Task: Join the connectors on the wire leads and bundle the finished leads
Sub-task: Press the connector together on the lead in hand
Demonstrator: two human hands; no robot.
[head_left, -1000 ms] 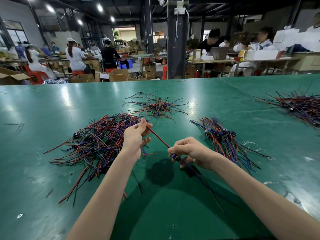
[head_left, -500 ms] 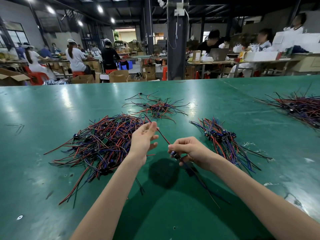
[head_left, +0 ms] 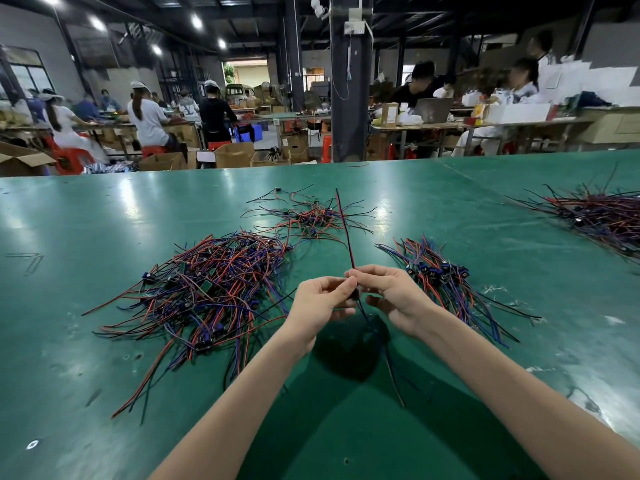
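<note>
Open tabletop (head_left: 329, 427) lies nearest the person — the tangled pile (head_left: 214, 282) blocks left, the sorted bundle (head_left: 446, 282) right.

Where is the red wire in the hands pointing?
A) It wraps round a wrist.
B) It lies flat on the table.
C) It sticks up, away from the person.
C: the red wire rises from where the left hand and right hand pinch it, pointing up and away over the green table.
</note>
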